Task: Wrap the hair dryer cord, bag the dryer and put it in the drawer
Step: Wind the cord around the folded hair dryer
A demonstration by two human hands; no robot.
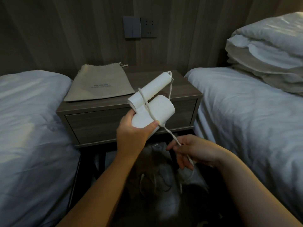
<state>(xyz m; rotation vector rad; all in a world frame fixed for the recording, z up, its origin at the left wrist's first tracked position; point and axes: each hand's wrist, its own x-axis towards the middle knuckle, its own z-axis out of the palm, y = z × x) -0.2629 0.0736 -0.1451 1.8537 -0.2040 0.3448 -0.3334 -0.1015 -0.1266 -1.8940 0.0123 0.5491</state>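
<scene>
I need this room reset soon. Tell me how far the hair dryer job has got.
Early stage. Done: the handle is folded and one turn of cord crosses the hair dryer. In hand: the left hand grips the dryer while the right hand feeds the cord, with loose cord hanging below. Left: finish wrapping, bag it in the drawstring bag lying flat on the nightstand, then open the shut drawer.

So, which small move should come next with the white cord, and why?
Probably the right hand carries the white cord around the white plastic hair dryer once more: only one loop crosses it, the left hand pins it, and slack hangs below.
</scene>
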